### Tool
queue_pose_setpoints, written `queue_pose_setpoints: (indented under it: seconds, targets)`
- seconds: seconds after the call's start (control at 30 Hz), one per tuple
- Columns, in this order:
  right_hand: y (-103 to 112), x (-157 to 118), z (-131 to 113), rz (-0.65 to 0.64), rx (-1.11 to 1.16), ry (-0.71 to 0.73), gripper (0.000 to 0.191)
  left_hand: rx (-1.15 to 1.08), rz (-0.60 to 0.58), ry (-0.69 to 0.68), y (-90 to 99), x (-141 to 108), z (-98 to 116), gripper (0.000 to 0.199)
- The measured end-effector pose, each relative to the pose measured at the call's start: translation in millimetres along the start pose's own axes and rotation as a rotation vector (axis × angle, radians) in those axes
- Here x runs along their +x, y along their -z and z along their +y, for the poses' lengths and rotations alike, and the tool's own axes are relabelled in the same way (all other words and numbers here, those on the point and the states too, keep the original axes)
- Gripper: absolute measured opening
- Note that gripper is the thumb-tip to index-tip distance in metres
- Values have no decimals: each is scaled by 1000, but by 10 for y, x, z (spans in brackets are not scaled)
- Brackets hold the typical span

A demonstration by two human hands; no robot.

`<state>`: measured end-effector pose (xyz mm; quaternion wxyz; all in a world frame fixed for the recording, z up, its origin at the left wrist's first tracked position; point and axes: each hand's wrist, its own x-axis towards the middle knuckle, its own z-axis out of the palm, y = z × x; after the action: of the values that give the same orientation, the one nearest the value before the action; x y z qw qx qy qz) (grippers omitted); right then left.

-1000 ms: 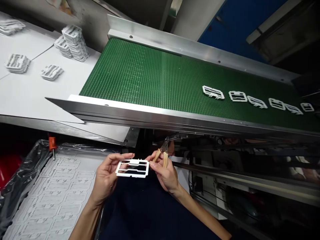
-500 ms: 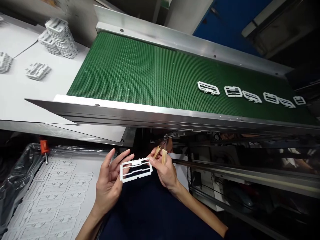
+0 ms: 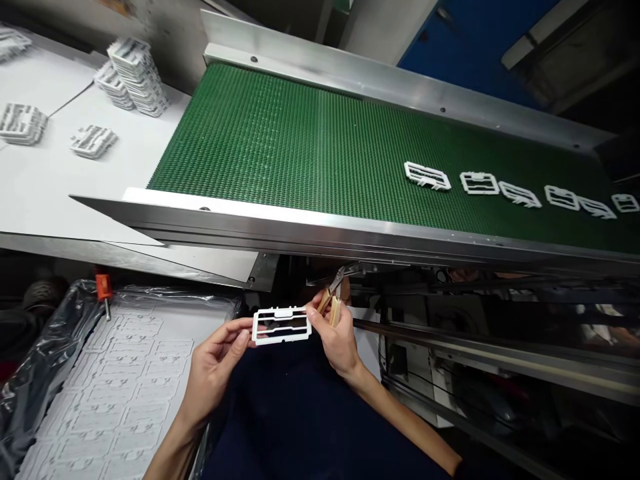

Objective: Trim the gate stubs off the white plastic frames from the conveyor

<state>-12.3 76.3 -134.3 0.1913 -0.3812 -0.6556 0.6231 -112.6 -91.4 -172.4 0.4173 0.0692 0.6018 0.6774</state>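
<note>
In front of my dark clothing I hold a thin white plastic frame, rectangular with crossbars and small tabs along its upper edge. My left hand pinches its left end, thumb in front and fingers partly behind. At the right end, the thumb and fingertips of my right hand grip the frame. That same hand also holds a pair of nippers with yellowish handles, jaws pointing up and away from the frame.
A green conveyor belt with metal side rails carries several white frames. Stacks of frames stand on the white table at left. Below lies a plastic-lined box with layered frames, an orange-handled tool at its edge.
The left hand's raised, spread fingers have come down and closed on the frame's left end. The frame is now more level and slightly farther right. The whole view has shifted a little.
</note>
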Motion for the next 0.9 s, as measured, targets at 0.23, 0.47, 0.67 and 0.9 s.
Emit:
queue_pose_setpoints:
  seconds: [0.23, 0.47, 0.67, 0.9]
  targets:
    - [-6, 7, 15, 5, -63, 13, 14, -67, -11, 73, -38, 24, 120, 19]
    - [-4, 7, -8, -17, -166, 56, 10, 27, -5, 63, -39, 74, 145, 14]
    - [2, 23, 21, -123, -270, 11, 6, 282, 86, -268, -53, 41, 199, 9]
    - [41, -129, 203, -518, -450, -36, 5, 427, -329, -315, -23, 50, 341, 10]
